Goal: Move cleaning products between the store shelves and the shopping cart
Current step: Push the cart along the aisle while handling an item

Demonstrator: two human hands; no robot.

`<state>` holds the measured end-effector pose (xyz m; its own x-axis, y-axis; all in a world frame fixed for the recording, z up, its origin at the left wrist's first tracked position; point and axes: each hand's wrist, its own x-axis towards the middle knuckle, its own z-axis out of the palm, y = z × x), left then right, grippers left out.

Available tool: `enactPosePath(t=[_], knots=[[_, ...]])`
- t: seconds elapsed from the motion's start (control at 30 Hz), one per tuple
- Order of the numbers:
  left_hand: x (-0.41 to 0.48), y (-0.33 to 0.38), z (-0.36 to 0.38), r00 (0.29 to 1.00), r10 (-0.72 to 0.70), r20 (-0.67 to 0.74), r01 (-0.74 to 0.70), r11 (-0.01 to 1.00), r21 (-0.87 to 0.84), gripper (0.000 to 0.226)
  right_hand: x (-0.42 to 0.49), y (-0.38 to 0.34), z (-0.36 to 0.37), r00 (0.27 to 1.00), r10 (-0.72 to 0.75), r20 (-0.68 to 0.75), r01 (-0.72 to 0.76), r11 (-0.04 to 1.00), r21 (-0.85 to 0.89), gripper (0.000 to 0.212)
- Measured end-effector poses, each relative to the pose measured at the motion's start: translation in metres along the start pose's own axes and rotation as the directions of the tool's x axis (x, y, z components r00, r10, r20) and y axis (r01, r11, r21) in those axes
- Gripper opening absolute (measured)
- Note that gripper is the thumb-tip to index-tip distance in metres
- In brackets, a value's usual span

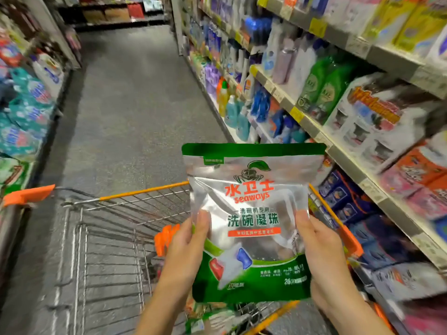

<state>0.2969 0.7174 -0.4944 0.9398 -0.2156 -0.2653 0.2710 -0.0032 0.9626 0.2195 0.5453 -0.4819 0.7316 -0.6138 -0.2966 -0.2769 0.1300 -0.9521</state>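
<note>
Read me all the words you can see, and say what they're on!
"水卫士": red, on the dishwasher-pod pouch.
"seaways": red, right below.
"洗碗机专用": small line, mid-pouch.
"洗碗凝珠": big green letters below.
Pouch's orange band and bottom print: too blurred.
Shelf price tags and boxed goods: too blurred.

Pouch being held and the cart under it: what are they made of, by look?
Pouch: probably metallised plastic film, glossy silver with green printed bands. It creases softly and throws mirror glare.
Cart: metal wire grid, likely steel, with a dull grey finish and thin crossed rods.
Its orange rim trim looks like matte plastic, though a coating on metal is possible.
</note>
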Motion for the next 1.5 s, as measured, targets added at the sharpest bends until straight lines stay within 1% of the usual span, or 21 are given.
enactPosePath(t=[0.1, 0.17, 0.27, 0.4, 0.5, 0.6, 0.63, 0.67, 0.7, 0.77, 0.83, 0.87, 0.97, 1.07, 1.13, 1.27, 1.3, 1.33, 1.4, 1.43, 1.5], knots=[[-0.011, 0.004, 0.016, 0.995, 0.046, 0.091, -0.052, 0.997, 0.057, 0.051, -0.015, -0.005, -0.021, 0.997, 0.054, -0.054, -0.048, 0.993, 0.103, 0.040], [-0.019, 0.005, 0.027, 0.991, 0.069, 0.113, -0.074, 0.996, 0.046, 0.045, -0.026, -0.008, -0.035, 0.995, 0.051, -0.090, -0.039, 0.990, 0.137, 0.040], [-0.038, 0.010, 0.049, 0.976, 0.093, 0.196, -0.109, 0.991, 0.073, 0.042, -0.049, -0.011, -0.063, 0.982, 0.011, -0.190, 0.014, 0.992, 0.128, 0.038], [-0.065, 0.019, 0.082, 0.930, 0.164, 0.330, -0.196, 0.978, 0.066, 0.041, -0.087, -0.011, -0.105, 0.962, -0.020, -0.274, 0.047, 0.995, 0.093, 0.046], [-0.092, 0.024, 0.108, 0.888, 0.211, 0.409, -0.261, 0.963, 0.070, 0.043, -0.125, -0.014, -0.140, 0.937, -0.074, -0.342, 0.103, 0.992, 0.069, 0.049], [-0.133, 0.027, 0.140, 0.832, 0.234, 0.504, -0.287, 0.957, 0.030, 0.035, -0.172, -0.011, -0.179, 0.905, -0.137, -0.402, 0.170, 0.984, 0.046, 0.074], [-0.150, 0.027, 0.150, 0.812, 0.248, 0.527, -0.299, 0.954, 0.011, 0.033, -0.189, -0.010, -0.193, 0.891, -0.149, -0.428, 0.186, 0.982, 0.044, 0.077], [-0.167, 0.027, 0.159, 0.786, 0.277, 0.552, -0.325, 0.946, -0.011, 0.038, -0.209, -0.010, -0.206, 0.879, -0.151, -0.452, 0.195, 0.979, 0.051, 0.073], [-0.186, 0.026, 0.168, 0.761, 0.303, 0.574, -0.350, 0.936, -0.030, 0.047, -0.230, -0.010, -0.218, 0.867, -0.152, -0.475, 0.208, 0.976, 0.067, 0.064], [-0.222, 0.023, 0.183, 0.715, 0.337, 0.613, -0.390, 0.919, -0.051, 0.064, -0.270, -0.008, -0.243, 0.833, -0.158, -0.530, 0.233, 0.969, 0.078, 0.047], [-0.259, 0.024, 0.196, 0.674, 0.337, 0.657, -0.393, 0.917, -0.067, 0.056, -0.308, -0.008, -0.263, 0.790, -0.175, -0.588, 0.262, 0.963, 0.065, 0.040], [-0.278, 0.026, 0.203, 0.643, 0.335, 0.688, -0.389, 0.918, -0.083, 0.052, -0.326, -0.007, -0.272, 0.754, -0.189, -0.628, 0.279, 0.959, 0.046, 0.039], [-0.323, 0.031, 0.222, 0.551, 0.334, 0.765, -0.376, 0.918, -0.130, 0.050, -0.371, -0.006, -0.295, 0.660, -0.223, -0.717, 0.320, 0.947, 0.001, 0.043], [-0.356, 0.033, 0.236, 0.465, 0.342, 0.816, -0.389, 0.908, -0.159, 0.058, -0.406, -0.001, -0.313, 0.606, -0.236, -0.760, 0.358, 0.934, -0.004, 0.036], [-0.372, 0.032, 0.244, 0.430, 0.344, 0.835, -0.383, 0.907, -0.176, 0.061, -0.423, 0.003, -0.321, 0.571, -0.252, -0.781, 0.372, 0.928, -0.028, 0.039], [-0.394, 0.037, 0.268, 0.345, 0.347, 0.872, -0.405, 0.893, -0.195, 0.075, -0.442, 0.004, -0.339, 0.455, -0.268, -0.849, 0.400, 0.914, -0.074, 0.042], [-0.398, 0.040, 0.275, 0.328, 0.350, 0.877, -0.405, 0.891, -0.204, 0.075, -0.443, 0.003, -0.344, 0.432, -0.262, -0.863, 0.407, 0.911, -0.073, 0.042], [-0.402, 0.043, 0.283, 0.308, 0.346, 0.886, -0.395, 0.894, -0.212, 0.070, -0.443, 0.002, -0.349, 0.419, -0.256, -0.871, 0.408, 0.910, -0.072, 0.043], [-0.405, 0.049, 0.301, 0.276, 0.316, 0.908, -0.348, 0.913, -0.212, 0.050, -0.439, -0.003, -0.361, 0.371, -0.253, -0.894, 0.418, 0.905, -0.082, 0.043], [-0.406, 0.053, 0.310, 0.255, 0.306, 0.917, -0.335, 0.918, -0.213, 0.044, -0.435, -0.006, -0.368, 0.344, -0.246, -0.906, 0.421, 0.903, -0.085, 0.040], [-0.402, 0.062, 0.332, 0.209, 0.324, 0.923, -0.328, 0.912, -0.246, 0.043, -0.426, -0.016, -0.382, 0.313, -0.242, -0.919, 0.430, 0.898, -0.090, 0.033]])
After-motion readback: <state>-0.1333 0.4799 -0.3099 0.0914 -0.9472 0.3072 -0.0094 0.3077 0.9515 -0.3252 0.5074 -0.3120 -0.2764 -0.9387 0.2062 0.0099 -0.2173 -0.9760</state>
